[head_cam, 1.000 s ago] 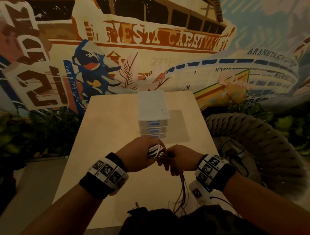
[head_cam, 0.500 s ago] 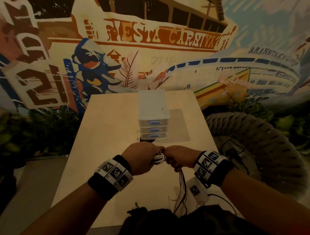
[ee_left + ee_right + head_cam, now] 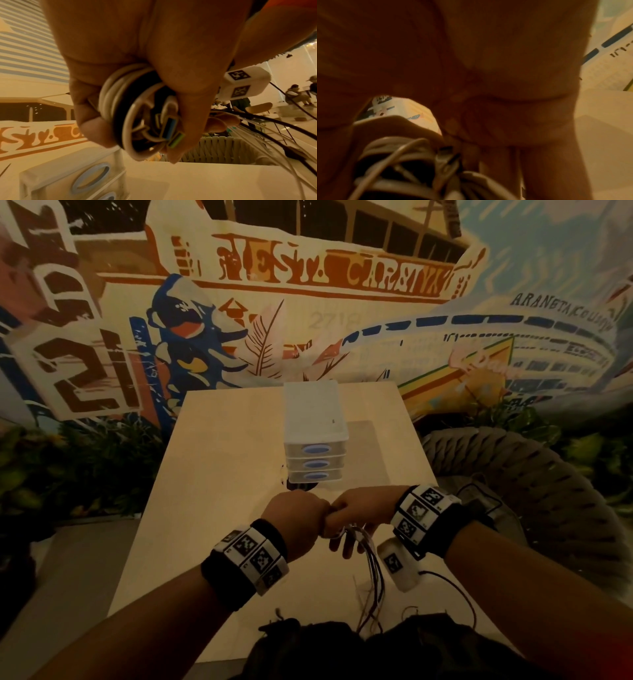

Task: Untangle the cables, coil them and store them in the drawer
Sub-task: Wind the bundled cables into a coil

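Note:
My left hand [image 3: 298,518] grips a tight coil of white and dark cables [image 3: 137,115], with its fingers curled round the loops; several plug ends show inside the coil. My right hand [image 3: 356,515] presses against the left one and holds the same cable bundle [image 3: 412,166] from the other side. Loose cable tails [image 3: 371,580] hang from the hands down to the table's near edge. The small white drawer unit [image 3: 315,446] with blue handles stands just beyond the hands, all drawers closed.
The light wooden table [image 3: 212,491] runs to a painted wall. A woven rope chair [image 3: 534,491] stands at the right, with a dark cable on its seat. Plants line the floor at the left. A dark cloth [image 3: 342,642] lies at the near edge.
Both hands have drawn together and shifted slightly right and nearer. The striped coil seen between them earlier is now hidden inside the left fist.

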A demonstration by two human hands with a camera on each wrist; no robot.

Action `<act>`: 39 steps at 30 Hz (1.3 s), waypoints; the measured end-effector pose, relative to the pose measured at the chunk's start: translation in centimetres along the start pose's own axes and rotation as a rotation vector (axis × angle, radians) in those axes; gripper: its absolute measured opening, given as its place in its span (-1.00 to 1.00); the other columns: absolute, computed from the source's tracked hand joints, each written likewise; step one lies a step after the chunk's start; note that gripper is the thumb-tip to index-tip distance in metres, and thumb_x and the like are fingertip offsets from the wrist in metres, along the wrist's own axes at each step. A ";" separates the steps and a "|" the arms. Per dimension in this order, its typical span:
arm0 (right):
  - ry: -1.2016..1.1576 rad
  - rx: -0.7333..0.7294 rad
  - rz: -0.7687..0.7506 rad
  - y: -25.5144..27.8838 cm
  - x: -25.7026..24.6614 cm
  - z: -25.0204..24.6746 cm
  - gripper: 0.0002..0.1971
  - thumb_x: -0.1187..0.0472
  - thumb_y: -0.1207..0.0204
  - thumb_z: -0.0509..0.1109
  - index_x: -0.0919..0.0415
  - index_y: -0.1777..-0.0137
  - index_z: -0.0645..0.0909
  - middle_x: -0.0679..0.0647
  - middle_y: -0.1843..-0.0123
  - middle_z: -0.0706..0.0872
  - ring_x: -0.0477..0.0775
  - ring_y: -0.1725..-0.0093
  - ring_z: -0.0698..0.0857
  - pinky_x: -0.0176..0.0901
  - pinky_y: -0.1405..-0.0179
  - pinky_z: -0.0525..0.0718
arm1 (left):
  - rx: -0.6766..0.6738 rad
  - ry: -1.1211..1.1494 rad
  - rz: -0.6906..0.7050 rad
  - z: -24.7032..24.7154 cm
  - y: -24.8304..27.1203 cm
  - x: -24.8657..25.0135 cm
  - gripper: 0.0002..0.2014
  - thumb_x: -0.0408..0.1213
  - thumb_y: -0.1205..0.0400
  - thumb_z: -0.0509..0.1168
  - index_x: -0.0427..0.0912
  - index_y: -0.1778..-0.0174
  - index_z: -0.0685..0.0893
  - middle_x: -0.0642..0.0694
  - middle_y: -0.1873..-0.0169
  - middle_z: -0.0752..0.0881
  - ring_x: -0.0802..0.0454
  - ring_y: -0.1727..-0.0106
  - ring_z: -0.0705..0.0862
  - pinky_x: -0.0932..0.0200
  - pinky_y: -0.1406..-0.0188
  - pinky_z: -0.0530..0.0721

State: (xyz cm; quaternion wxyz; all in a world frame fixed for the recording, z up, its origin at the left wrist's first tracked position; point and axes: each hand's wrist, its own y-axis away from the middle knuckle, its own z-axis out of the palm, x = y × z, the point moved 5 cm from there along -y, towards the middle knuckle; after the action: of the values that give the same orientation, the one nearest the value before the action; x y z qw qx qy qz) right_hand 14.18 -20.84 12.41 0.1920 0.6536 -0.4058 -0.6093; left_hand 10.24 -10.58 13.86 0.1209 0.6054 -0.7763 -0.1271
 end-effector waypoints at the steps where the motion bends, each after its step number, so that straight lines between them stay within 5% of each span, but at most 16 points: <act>1: 0.034 -0.005 -0.002 0.2 -0.2 0.0 -0.73 0.04 -0.56 0.46 0.20 -0.11 0.77 0.16 -0.06 0.86 0.14 0.04 0.86 0.10 -0.07 0.82 | -0.011 -0.017 0.009 0.0 0.0 0.3 -0.81 -0.24 -0.73 0.21 -0.06 -0.13 0.73 -0.06 0.08 0.78 -0.10 0.04 0.75 0.10 0.16 0.61; 6: 0.151 0.023 0.059 -0.6 -0.3 1.5 -0.96 0.19 -0.56 0.48 0.09 0.08 0.76 0.03 0.08 0.81 0.09 0.12 0.84 -0.02 0.07 0.81 | -0.066 -0.079 0.021 0.3 0.0 1.0 -0.81 -0.21 -0.71 0.28 -0.09 -0.11 0.79 -0.09 0.03 0.81 -0.13 -0.02 0.77 0.05 0.01 0.70; 11: 0.267 0.118 0.068 -1.3 0.0 2.4 -0.78 0.07 -0.61 0.42 0.16 0.21 0.61 0.05 0.25 0.66 0.02 0.37 0.67 -0.14 0.23 0.70 | -0.082 -0.103 0.006 1.2 0.0 0.0 -0.84 -0.29 -0.69 0.23 -0.17 -0.02 0.73 -0.11 0.11 0.77 -0.16 0.05 0.76 0.04 0.10 0.71; 15: 0.365 0.193 0.007 -1.1 0.0 2.0 -0.69 -0.05 -0.64 0.36 0.21 0.13 0.61 0.10 0.28 0.62 0.10 0.34 0.65 -0.15 0.24 0.68 | 0.038 -0.054 -0.011 0.7 -0.1 -0.7 -0.84 -0.21 -0.69 0.24 -0.13 -0.16 0.50 -0.12 0.07 0.73 -0.18 0.07 0.73 0.05 0.27 0.53; 18: 0.386 0.223 -0.033 -0.7 -0.5 1.7 -0.71 -0.01 -0.63 0.37 0.15 0.25 0.58 0.07 0.30 0.62 0.09 0.37 0.62 -0.13 0.23 0.66 | 0.046 -0.067 -0.003 0.2 0.1 -0.6 -0.89 -0.20 -0.70 0.22 -0.13 -0.06 0.57 -0.12 0.04 0.73 -0.16 0.03 0.72 0.05 0.20 0.57; 22: 0.271 0.189 -0.039 -0.9 -0.6 2.0 -0.89 0.05 -0.50 0.53 0.06 0.09 0.76 -0.01 0.19 0.80 0.00 0.31 0.78 -0.21 0.30 0.71 | -0.057 0.006 0.001 0.2 0.1 0.1 -0.80 -0.23 -0.69 0.28 -0.19 -0.18 0.63 -0.14 0.00 0.77 -0.17 -0.02 0.75 0.05 0.05 0.66; 27: 0.350 0.216 0.033 -1.3 -0.3 2.7 -0.74 0.07 -0.60 0.43 0.25 -0.10 0.77 0.07 0.11 0.83 0.02 0.33 0.76 -0.13 0.20 0.76 | -0.066 0.026 -0.003 0.9 0.3 0.2 -0.56 -0.18 -0.67 0.32 -0.23 -0.43 0.44 -0.16 -0.03 0.76 -0.19 -0.03 0.74 -0.03 0.06 0.68; 31: 0.546 0.310 0.008 -1.0 -0.7 2.5 -0.68 0.08 -0.68 0.29 0.34 0.08 0.71 0.17 0.21 0.75 0.09 0.35 0.66 -0.08 0.19 0.70 | 0.031 0.095 0.022 0.6 0.7 -0.4 -0.35 -0.18 -0.65 0.33 -0.14 -0.62 0.21 -0.14 -0.05 0.74 -0.18 0.00 0.74 -0.02 0.14 0.68; 35: 0.433 0.345 -0.058 -0.5 -0.7 1.8 -0.66 0.04 -0.67 0.29 0.23 0.27 0.59 0.18 0.30 0.67 0.07 0.45 0.57 -0.16 0.33 0.58 | 0.210 0.011 -0.003 -0.5 1.5 -1.2 -0.41 -0.04 -0.61 0.36 -0.08 -0.54 0.36 -0.09 -0.32 0.62 -0.16 -0.28 0.60 0.00 -0.09 0.62; 39: 0.473 0.286 -0.092 -0.7 -0.9 2.0 -0.70 0.07 -0.66 0.34 0.32 0.09 0.72 0.17 0.17 0.79 -0.02 0.47 0.60 -0.25 0.37 0.57 | 0.060 0.063 -0.019 0.1 1.3 -1.3 -0.61 -0.18 -0.64 0.36 -0.13 -0.37 0.48 -0.13 -0.17 0.70 -0.15 -0.14 0.70 0.04 0.00 0.64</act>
State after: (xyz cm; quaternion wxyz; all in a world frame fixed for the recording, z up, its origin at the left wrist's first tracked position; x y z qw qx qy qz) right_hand 12.58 -19.27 12.16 0.1596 0.8157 -0.4016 -0.3845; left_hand 9.29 -9.00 14.14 0.1259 0.6199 -0.7697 -0.0859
